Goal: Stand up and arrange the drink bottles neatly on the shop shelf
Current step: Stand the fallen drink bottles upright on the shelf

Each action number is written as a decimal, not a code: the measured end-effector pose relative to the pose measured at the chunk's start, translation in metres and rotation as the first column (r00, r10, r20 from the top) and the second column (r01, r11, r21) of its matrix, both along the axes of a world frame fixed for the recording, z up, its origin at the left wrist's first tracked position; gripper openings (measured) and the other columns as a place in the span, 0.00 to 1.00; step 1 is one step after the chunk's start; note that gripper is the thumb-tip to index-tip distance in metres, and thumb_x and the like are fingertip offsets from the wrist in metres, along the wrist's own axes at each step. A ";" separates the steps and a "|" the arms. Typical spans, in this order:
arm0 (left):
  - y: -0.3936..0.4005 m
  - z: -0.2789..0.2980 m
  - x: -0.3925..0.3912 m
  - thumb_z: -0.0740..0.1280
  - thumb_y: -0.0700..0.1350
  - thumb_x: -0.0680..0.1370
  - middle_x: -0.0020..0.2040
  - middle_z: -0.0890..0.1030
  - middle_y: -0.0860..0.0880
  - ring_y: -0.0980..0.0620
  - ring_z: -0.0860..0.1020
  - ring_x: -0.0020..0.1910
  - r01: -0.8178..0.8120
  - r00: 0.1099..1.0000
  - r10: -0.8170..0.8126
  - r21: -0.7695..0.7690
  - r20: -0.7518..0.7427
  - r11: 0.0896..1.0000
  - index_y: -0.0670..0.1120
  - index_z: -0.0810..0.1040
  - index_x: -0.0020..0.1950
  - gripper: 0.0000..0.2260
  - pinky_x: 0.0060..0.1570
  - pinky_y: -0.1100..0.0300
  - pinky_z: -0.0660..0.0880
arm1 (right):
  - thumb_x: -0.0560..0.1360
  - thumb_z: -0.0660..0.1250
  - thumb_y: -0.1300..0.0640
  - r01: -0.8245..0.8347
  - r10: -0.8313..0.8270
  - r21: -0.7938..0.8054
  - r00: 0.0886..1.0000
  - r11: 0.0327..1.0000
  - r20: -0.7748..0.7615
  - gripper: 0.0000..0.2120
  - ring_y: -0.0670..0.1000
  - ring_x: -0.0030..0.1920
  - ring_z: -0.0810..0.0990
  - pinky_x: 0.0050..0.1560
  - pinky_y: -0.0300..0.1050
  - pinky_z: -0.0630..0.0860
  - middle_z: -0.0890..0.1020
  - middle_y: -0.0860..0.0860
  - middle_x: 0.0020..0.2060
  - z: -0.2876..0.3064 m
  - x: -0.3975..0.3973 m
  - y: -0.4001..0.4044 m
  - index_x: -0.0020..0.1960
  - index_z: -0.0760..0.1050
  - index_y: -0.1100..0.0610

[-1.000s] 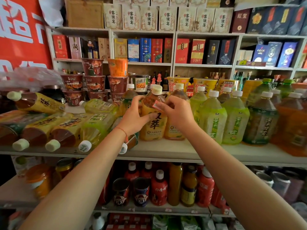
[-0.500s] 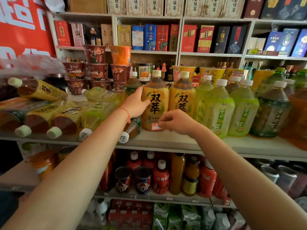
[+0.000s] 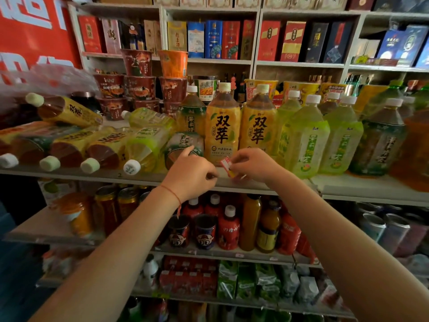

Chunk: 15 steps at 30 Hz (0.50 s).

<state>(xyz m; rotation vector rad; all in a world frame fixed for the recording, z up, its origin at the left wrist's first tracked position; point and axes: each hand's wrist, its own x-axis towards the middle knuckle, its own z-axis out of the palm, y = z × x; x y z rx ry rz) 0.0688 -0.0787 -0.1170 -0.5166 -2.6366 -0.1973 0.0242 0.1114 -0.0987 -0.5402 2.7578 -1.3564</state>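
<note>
Two yellow-labelled tea bottles (image 3: 222, 126) (image 3: 257, 126) stand upright side by side mid-shelf. Left of them several bottles lie on their sides with caps toward me, among them yellow-labelled ones (image 3: 109, 147) and a green-labelled one (image 3: 183, 145). My left hand (image 3: 190, 173) is at the shelf's front edge (image 3: 139, 176); its index finger stretches up to the green-labelled lying bottle, the other fingers are curled, and it holds nothing. My right hand (image 3: 253, 166) pinches a small red and white tag (image 3: 226, 165) in front of the left upright yellow bottle's base.
Pale green tea bottles (image 3: 304, 140) and darker ones (image 3: 378, 140) stand upright to the right. Stacked instant noodle cups (image 3: 139, 87) sit behind the lying bottles. Boxed goods (image 3: 213, 40) fill the upper shelves. Small bottles and cans (image 3: 228, 228) crowd the shelf below.
My left hand has let go of the upright yellow bottle and dropped to the shelf edge. My right hand has moved down and now pinches the small tag.
</note>
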 end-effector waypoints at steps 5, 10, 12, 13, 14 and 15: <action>-0.001 -0.009 0.008 0.67 0.46 0.80 0.54 0.86 0.51 0.51 0.81 0.57 0.033 0.998 -0.030 0.046 -0.062 0.998 0.50 0.87 0.56 0.10 0.77 0.56 0.48 | 0.78 0.69 0.63 0.021 -0.020 -0.050 0.999 0.999 0.026 0.04 0.51 0.40 0.86 0.40 0.45 0.84 0.84 0.56 0.46 0.001 0.009 -0.002 0.52 0.79 0.58; 0.001 -0.014 0.012 0.70 0.43 0.77 0.49 0.85 0.48 0.45 0.81 0.52 0.075 0.990 -0.063 0.091 -0.130 0.993 0.46 0.88 0.52 0.08 0.69 0.49 0.65 | 0.78 0.69 0.62 0.038 -0.039 -0.115 0.999 0.993 -0.007 0.02 0.55 0.41 0.87 0.44 0.52 0.85 0.83 0.55 0.40 0.002 0.017 -0.006 0.51 0.79 0.57; 0.002 -0.012 0.012 0.71 0.43 0.75 0.46 0.85 0.47 0.44 0.80 0.48 0.071 0.988 -0.058 0.089 -0.140 0.993 0.45 0.88 0.49 0.07 0.63 0.48 0.70 | 0.78 0.69 0.62 0.039 -0.043 -0.079 0.998 0.996 -0.040 0.03 0.54 0.41 0.87 0.42 0.49 0.85 0.85 0.55 0.40 0.001 0.018 -0.007 0.51 0.80 0.58; 0.002 -0.012 0.012 0.71 0.43 0.75 0.45 0.85 0.47 0.44 0.80 0.47 0.066 0.990 -0.054 0.089 -0.134 0.994 0.45 0.88 0.48 0.06 0.62 0.47 0.71 | 0.78 0.69 0.62 0.038 -0.042 -0.060 0.998 0.997 -0.056 0.02 0.53 0.40 0.87 0.41 0.48 0.85 0.85 0.54 0.40 0.001 0.019 -0.008 0.50 0.80 0.57; 0.002 -0.013 0.012 0.71 0.42 0.74 0.45 0.85 0.47 0.44 0.81 0.46 0.065 0.990 -0.052 0.093 -0.130 0.994 0.45 0.88 0.48 0.06 0.60 0.46 0.72 | 0.78 0.70 0.62 0.038 -0.041 -0.047 0.996 0.998 -0.073 0.02 0.52 0.39 0.87 0.41 0.47 0.85 0.85 0.54 0.40 0.000 0.020 -0.008 0.49 0.80 0.56; 0.002 -0.014 0.012 0.71 0.43 0.74 0.44 0.85 0.47 0.43 0.81 0.46 0.060 0.990 -0.047 0.098 -0.134 0.993 0.45 0.88 0.47 0.07 0.58 0.45 0.74 | 0.78 0.70 0.62 0.037 -0.041 -0.041 0.995 0.998 -0.088 0.02 0.52 0.39 0.86 0.41 0.47 0.85 0.86 0.53 0.40 0.000 0.021 -0.007 0.49 0.81 0.56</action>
